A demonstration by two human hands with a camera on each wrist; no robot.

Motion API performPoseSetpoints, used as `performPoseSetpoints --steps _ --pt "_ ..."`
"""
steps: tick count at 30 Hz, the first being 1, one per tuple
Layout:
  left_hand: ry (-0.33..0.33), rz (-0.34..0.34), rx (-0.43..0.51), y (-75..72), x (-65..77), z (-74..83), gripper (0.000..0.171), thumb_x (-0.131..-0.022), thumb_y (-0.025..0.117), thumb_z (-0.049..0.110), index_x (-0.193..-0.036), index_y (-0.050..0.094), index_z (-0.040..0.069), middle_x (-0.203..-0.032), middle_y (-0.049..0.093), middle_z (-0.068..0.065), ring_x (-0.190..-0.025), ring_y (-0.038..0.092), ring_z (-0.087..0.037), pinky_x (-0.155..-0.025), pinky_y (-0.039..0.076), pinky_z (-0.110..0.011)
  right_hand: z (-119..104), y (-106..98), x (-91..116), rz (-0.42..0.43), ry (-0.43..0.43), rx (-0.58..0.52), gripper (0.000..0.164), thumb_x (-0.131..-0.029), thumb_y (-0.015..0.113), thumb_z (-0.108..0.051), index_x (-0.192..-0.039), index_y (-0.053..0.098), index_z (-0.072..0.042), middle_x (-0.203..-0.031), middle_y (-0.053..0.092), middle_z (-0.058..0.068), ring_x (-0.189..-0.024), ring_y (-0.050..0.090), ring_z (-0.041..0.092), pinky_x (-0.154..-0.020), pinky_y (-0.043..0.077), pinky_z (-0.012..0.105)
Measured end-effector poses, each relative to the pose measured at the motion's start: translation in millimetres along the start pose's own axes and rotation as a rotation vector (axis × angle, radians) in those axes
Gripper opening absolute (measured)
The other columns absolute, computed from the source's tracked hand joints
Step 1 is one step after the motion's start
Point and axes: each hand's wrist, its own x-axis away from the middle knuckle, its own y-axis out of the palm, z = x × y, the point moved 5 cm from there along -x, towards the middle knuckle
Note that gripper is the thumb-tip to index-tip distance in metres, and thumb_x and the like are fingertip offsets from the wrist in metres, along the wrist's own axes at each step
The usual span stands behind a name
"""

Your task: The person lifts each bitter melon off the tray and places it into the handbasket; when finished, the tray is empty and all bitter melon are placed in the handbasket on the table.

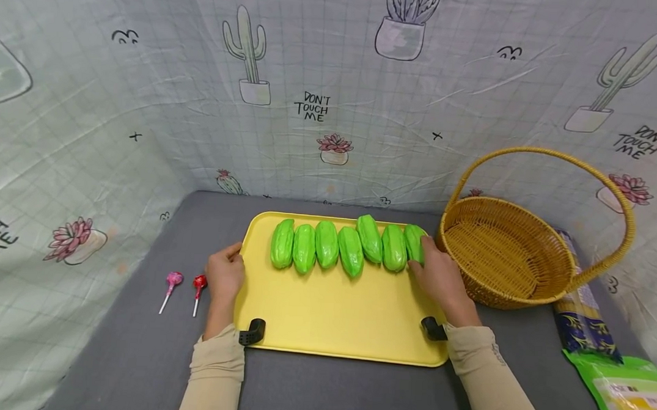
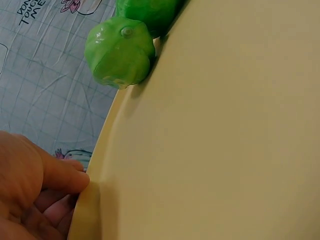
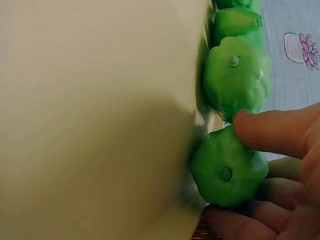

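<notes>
A yellow tray (image 1: 334, 321) lies on a grey table (image 1: 326, 394); take its centre as the clock's middle. At twelve, a cloth backdrop (image 1: 286, 160) printed with potted cacti and "DON'T TOUCH ME" rises behind it. Between two and three, a woven basket (image 1: 484, 288) stands close against the right hand's outer side, its tall handle (image 1: 630, 227) arching above. Past it, at three, lies a patterned packet (image 1: 582, 326), partly hidden by the basket, and toward four a green bag (image 1: 613, 373). At nine, off the tray, lie a pink lollipop (image 1: 174, 279) and a red lollipop (image 1: 200, 281), the red one just beside the left hand (image 1: 226, 274).

Seven ridged green vegetables line the tray's far side from ten to two o'clock. The right hand (image 1: 443, 280) pinches the rightmost vegetable (image 1: 413, 240), thumb squeezed in beside its neighbour, fingers around the outer side; its sleeved forearm comes from four. The left hand, reaching from eight, has bent fingers touching the tray's rim at nine; whether it grips the rim, I cannot tell.
</notes>
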Motion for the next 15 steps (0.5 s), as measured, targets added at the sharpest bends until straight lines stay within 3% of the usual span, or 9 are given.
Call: performPoseSetpoints --steps 7,12,15 --pt "0.006 0.012 -0.027 -1.1 2.1 2.4 0.038 -0.099 0.049 0.003 -0.130 0.069 0.001 -0.127 0.069 -0.023 -0.129 0.060 -0.041 -0.108 0.046 -0.052 -6 -11 8 0.038 -0.037 0.009 0.068 -0.102 0.060 -0.017 -0.156 0.028 0.010 -0.154 0.036 0.039 -0.107 0.063 0.055 -0.091 0.052 0.062" --pt "0.003 0.023 -0.041 -1.6 1.5 1.8 0.039 -0.099 0.047 0.004 -0.131 0.069 0.002 -0.129 0.069 -0.022 -0.129 0.059 -0.041 -0.109 0.045 -0.052 -17 -25 14 0.076 -0.069 0.021 0.068 -0.100 0.064 -0.017 -0.155 0.031 0.009 -0.155 0.034 0.039 -0.091 0.068 0.051 -0.072 0.054 0.054" --pt "-0.001 0.028 -0.048 -1.1 0.4 1.4 0.040 -0.098 0.047 0.005 -0.130 0.070 0.003 -0.128 0.070 -0.021 -0.129 0.060 -0.041 -0.109 0.045 -0.052 -22 -34 19 0.103 -0.082 0.024 0.069 -0.099 0.066 -0.017 -0.154 0.033 0.008 -0.149 0.044 0.038 -0.081 0.068 0.047 -0.063 0.052 0.050"
